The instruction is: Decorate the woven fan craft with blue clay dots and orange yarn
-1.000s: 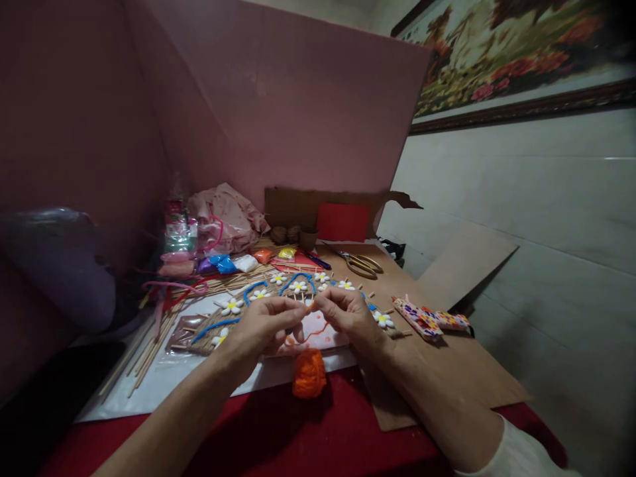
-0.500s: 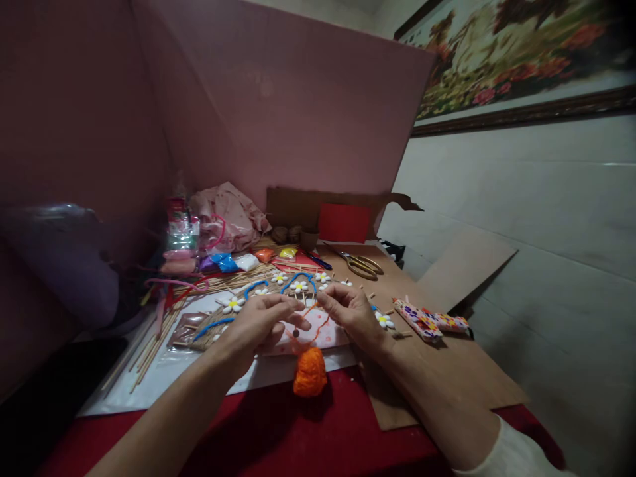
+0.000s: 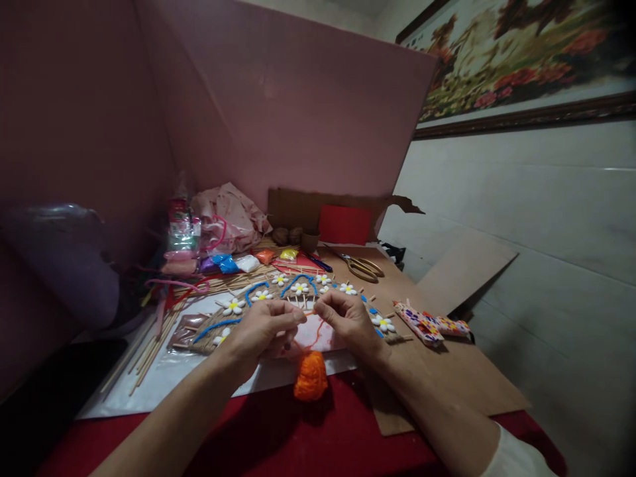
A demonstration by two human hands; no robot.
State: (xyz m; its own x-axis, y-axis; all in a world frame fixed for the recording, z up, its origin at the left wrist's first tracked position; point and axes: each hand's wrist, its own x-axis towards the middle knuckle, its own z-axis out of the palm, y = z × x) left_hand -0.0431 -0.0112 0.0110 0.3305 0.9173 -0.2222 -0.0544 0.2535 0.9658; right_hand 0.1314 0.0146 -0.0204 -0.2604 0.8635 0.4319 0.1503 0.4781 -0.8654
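Note:
My left hand pinches orange yarn between thumb and forefinger. Just to its right, my right hand is closed on the same yarn, which runs slack between the two. The strand leads down to an orange yarn ball at the near edge of the white sheet. Beneath the hands lies pink patterned cloth. Behind them is an arched twine-wrapped piece with short sticks poking out, decorated with white flowers and blue strips; the hands cover part of it.
Scissors and a floral fabric item lie on the brown board at right. Thin sticks spread at left. Behind are bright clay packets, crumpled pink cloth and a red card. Red cloth covers the front.
My left hand's fingers have closed from a spread pose into a pinch on the yarn. The right hand stays closed, shifted slightly left. The yarn ball has hardly moved.

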